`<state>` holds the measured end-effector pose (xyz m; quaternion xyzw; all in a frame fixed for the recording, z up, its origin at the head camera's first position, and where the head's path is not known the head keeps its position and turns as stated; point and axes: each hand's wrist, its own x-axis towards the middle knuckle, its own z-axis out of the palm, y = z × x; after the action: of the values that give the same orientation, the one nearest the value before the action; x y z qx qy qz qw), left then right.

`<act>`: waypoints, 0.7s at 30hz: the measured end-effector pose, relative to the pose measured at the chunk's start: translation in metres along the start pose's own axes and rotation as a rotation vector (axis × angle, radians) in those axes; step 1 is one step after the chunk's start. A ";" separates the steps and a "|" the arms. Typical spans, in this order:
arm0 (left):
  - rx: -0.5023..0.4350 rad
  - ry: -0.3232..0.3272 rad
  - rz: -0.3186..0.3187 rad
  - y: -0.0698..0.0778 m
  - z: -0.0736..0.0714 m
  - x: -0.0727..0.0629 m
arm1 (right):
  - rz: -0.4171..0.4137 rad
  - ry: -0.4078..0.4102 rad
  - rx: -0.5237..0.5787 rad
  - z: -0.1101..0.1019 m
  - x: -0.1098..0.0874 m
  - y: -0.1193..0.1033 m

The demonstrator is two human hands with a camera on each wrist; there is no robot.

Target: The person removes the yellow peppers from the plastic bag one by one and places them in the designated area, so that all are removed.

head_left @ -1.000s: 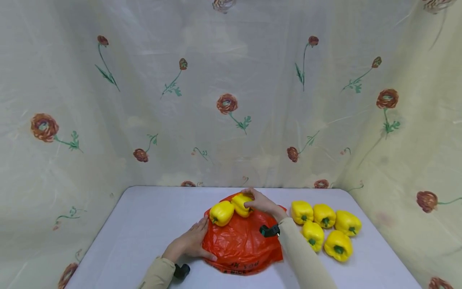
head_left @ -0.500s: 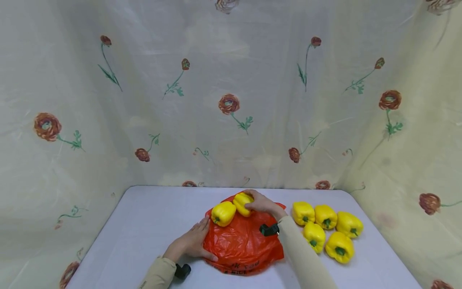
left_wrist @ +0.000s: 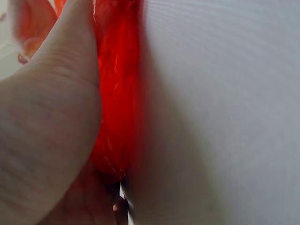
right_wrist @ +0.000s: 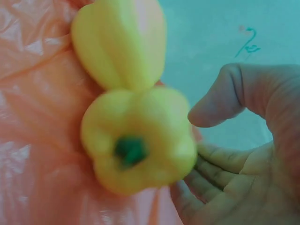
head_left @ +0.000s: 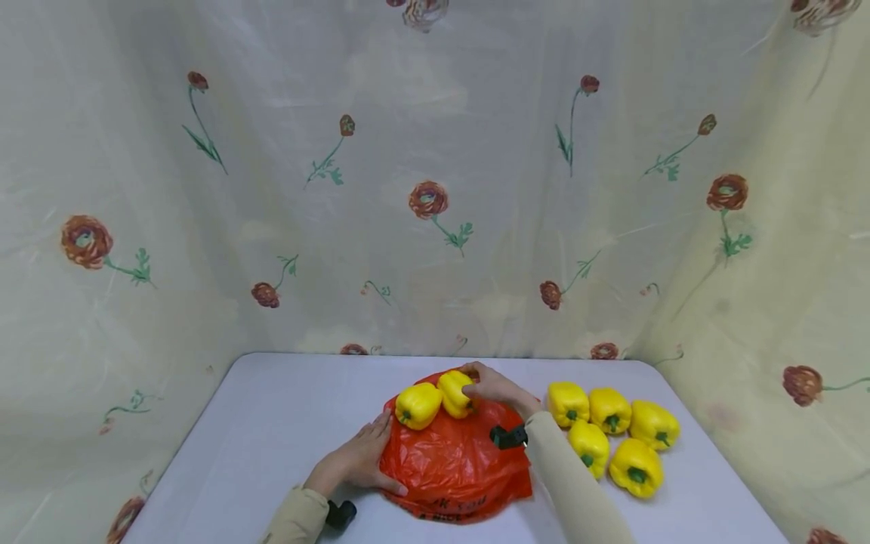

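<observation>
An orange plastic bag [head_left: 455, 461] lies flat on the white table [head_left: 272, 423]. Two yellow bell peppers rest on its far edge, one to the left [head_left: 417, 405] and one beside it [head_left: 454, 393]. My right hand [head_left: 480, 389] is at the second pepper. In the right wrist view that pepper [right_wrist: 138, 145] lies stem toward the camera, the right hand [right_wrist: 204, 150] is open beside it, its fingers [right_wrist: 211, 171] meet the pepper's side and the thumb is clear of it. My left hand [head_left: 367, 455] presses flat on the bag's left edge [left_wrist: 117, 93].
Several more yellow peppers [head_left: 612, 431] sit in a cluster on the right of the table. Flowered cloth [head_left: 435, 204] hangs close behind and along both sides. Bare tabletop [left_wrist: 225, 112] lies left of the bag.
The right hand has set the second pepper down next to the first and loosened its grip, the thumb coming off. The left hand has stayed on the bag.
</observation>
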<state>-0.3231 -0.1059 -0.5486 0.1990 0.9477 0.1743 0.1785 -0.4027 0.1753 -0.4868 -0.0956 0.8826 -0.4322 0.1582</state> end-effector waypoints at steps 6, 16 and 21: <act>-0.012 -0.002 0.005 0.000 -0.001 -0.002 | -0.037 -0.048 0.021 0.007 0.001 0.011; -0.020 0.001 0.013 0.000 -0.005 -0.004 | -0.040 -0.038 0.084 0.009 0.004 0.016; -0.025 -0.005 0.019 -0.001 -0.002 -0.004 | -0.033 -0.019 0.155 0.013 0.008 0.024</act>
<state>-0.3213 -0.1090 -0.5462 0.2063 0.9430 0.1873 0.1818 -0.4065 0.1780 -0.5144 -0.1014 0.8433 -0.5009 0.1662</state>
